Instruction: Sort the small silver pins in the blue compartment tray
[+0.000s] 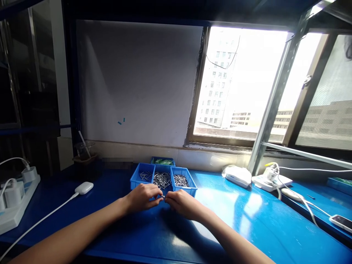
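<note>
My left hand (pixel 145 197) and my right hand (pixel 180 203) meet just in front of the blue bins, fingertips nearly touching. Between them is a small metal part (pixel 163 197), pinched from both sides; its exact shape is too small to tell. Behind my left hand stands the left blue bin (pixel 134 179) with a few thin dark pieces. The middle bin holds a heap of metal pieces (pixel 162 179). In the right blue bin (pixel 192 190) lies another pile of small metal pieces (pixel 180 180).
Another blue bin (pixel 173 160) with green packets stands behind. A white case (pixel 84 188) on a cable and a power strip (pixel 16 209) lie left. White devices (pixel 238 175), a charger strip (pixel 272 179) and a phone (pixel 341 222) sit right, near a metal post (pixel 275 99).
</note>
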`<state>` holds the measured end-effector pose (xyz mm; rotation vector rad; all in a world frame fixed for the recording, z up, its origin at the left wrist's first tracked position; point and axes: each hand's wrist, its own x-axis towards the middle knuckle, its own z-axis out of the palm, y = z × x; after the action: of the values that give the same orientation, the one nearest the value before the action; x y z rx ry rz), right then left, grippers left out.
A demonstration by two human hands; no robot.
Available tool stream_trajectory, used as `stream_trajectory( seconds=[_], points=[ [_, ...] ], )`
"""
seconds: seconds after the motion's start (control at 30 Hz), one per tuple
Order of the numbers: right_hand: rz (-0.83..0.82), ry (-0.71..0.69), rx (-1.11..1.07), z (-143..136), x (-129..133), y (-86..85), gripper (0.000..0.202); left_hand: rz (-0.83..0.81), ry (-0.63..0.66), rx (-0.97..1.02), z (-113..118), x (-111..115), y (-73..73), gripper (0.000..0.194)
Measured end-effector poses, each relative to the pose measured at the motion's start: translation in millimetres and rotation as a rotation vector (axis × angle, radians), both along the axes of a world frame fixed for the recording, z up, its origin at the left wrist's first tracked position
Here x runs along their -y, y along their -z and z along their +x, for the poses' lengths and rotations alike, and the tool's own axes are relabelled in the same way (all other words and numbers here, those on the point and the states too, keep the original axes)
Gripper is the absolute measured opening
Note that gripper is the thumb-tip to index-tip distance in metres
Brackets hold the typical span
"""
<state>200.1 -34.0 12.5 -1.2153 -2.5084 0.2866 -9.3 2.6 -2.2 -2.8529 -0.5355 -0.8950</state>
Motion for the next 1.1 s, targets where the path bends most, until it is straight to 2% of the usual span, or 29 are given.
stream_trajectory(
  seconds=[0.17, 0.43, 0.53, 0.87, 1.1],
  points=[
    [0.116, 0.059, 0.022, 3, -3, 2.0, 0.027, -0.063, -0.081, -0.070, 0, -1, 0.6, 0.019],
    [0.163, -0.092, -0.034, 3, 5, -5.9, 0.028, -0.321, -0.087, -0.082, 3, 5, -3.0, 0.018],
    [0.156, -0.105, -0.043, 2, 7, -8.1, 0.030, -0.363, -0.087, -0.093, 3, 5, -3.4, 0.018],
    [0.149, -0.082, -0.031, 3, 4, -7.8, 0.031, -0.281, -0.111, -0.115, 3, 3, -1.3, 0.020],
    [0.152, -0.055, 0.065, 4, 1, -3.4, 0.031, -0.176, -0.113, 0.019, 1, 2, -0.5, 0.014]
  ],
)
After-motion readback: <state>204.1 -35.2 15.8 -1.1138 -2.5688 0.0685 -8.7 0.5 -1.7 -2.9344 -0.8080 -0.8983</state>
